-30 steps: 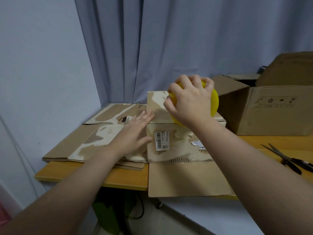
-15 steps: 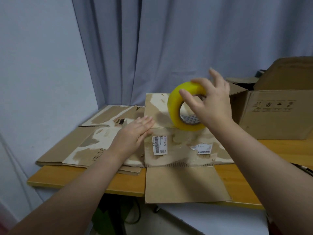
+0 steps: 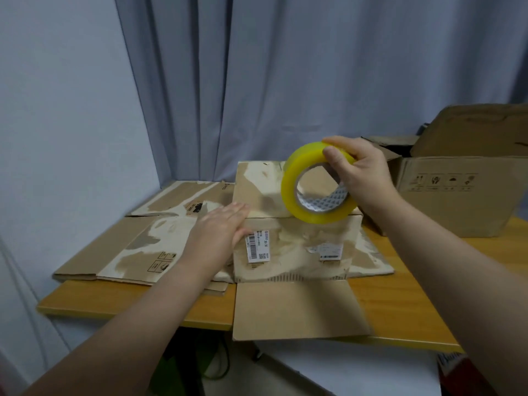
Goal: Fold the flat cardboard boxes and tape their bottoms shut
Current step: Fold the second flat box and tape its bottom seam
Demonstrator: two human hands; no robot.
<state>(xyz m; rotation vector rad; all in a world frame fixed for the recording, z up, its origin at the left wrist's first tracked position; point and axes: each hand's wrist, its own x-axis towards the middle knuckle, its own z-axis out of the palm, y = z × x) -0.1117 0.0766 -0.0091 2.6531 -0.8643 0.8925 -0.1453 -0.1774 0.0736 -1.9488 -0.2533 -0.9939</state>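
Holding tape roll [image 3: 289, 182] over box [image 3: 297, 247]; cardboard stack [image 3: 137, 252] left, open carton [image 3: 451, 207] right.

the person's left arm extends from the lower left, its bare forearm crossing the front edge of the desk [image 3: 143, 304]. the left hand [image 3: 220, 232] lies palm down, fingers straight and close together, pointing toward the back edge, fingertips at the left side of a box [image 3: 297, 247]. the right arm extends from the lower right, wrist up above the desk. the right hand [image 3: 363, 172] grips a roll of tape [image 3: 294, 178] at its upper right, fingers curled over the top, thumb on the outer band.
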